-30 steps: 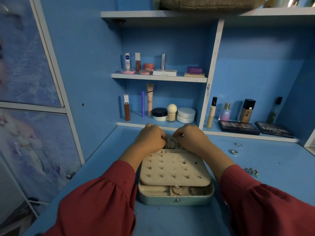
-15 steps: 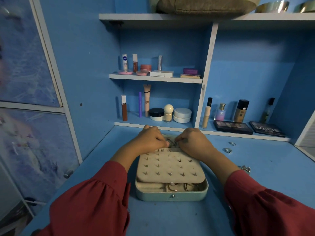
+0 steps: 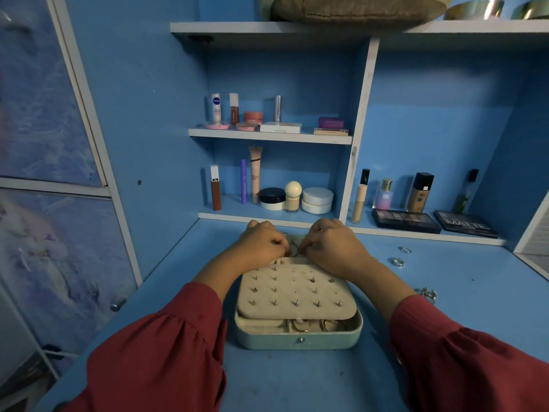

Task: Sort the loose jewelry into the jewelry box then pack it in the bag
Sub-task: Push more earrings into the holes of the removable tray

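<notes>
Both hands, left (image 3: pixel 263 242) and right (image 3: pixel 332 246), curl their fingers around thin gold jewelry (image 3: pixel 294 248) at the far edge of the pale-green rounded jewelry box (image 3: pixel 298 339), mid-bench (image 3: pixel 475 307). Two silver rings (image 3: pixel 397 261) lie apart to the right; bare bench lies left.

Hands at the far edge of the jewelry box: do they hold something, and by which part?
Both the left hand and right hand pinch a thin gold hoop between them; the exact part held is hidden by the fingers.
</notes>
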Motion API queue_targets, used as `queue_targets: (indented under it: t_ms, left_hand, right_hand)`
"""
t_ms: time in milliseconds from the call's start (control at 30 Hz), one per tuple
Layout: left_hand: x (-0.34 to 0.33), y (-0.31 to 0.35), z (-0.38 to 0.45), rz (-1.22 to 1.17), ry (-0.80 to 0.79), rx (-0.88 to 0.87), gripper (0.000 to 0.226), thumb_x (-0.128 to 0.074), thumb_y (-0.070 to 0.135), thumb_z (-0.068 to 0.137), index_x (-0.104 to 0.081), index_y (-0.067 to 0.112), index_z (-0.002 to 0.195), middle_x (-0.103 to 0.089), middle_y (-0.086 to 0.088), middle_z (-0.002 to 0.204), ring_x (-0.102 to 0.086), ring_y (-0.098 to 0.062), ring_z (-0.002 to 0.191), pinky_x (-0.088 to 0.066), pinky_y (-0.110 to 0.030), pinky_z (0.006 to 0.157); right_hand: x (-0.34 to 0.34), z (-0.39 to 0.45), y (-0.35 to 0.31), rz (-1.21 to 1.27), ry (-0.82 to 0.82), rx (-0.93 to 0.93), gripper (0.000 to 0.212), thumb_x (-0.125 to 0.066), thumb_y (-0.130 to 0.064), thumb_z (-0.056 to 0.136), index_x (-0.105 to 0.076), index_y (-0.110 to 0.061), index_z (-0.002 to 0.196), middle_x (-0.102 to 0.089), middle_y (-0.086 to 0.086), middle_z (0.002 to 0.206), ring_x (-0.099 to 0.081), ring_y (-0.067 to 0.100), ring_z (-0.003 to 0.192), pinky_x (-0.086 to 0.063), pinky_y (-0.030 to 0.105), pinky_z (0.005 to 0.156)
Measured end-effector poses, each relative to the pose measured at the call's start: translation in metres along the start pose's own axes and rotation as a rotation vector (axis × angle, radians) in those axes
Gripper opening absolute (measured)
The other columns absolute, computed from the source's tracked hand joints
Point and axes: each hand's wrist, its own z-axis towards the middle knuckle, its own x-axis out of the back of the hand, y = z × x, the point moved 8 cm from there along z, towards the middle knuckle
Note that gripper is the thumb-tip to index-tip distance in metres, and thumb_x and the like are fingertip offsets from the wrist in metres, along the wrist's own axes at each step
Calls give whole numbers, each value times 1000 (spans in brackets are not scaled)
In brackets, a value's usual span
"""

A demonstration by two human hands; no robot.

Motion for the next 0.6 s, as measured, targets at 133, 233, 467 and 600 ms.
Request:
queue_targets:
  t_ms: [133,233,467,600]
  left_hand:
    - [0,1,-1,21,6,-26,20,-56,18,90,-75,20,93,-50,5,100,-35,-20,112,-33,-34,100]
    - [1,1,0,10,21,-40,19,-57,17,90,-76,19,90,-50,9,95,-36,-17,111,-33,-29,95]
    - [1,1,-2,-17,27,-64,18,-58,13,87,-76,16,84,-48,15,87,-37,-16,108,-34,-32,96]
    - [1,1,-1,-5,20,-58,18,-57,15,88,-75,18,85,-49,13,90,-36,-15,108,-34,-32,95]
  right_hand:
    - [0,0,-4,36,-2,31,25,-54,-22,90,-74,-35,99,-54,-6,113,-44,17,108,-39,33,93]
    - [2,1,-6,44,2,35,25,-55,-20,89,-75,-34,97,-55,-6,112,-45,17,107,-39,35,93]
    - [2,2,-6,76,-29,-5,26,-54,-18,88,-75,-34,92,-55,-8,112,-43,16,110,-38,32,95]
    - [5,2,-3,120,12,-90,27,-53,-16,88,-75,-30,93,-57,-4,115,-44,19,112,-39,33,95]
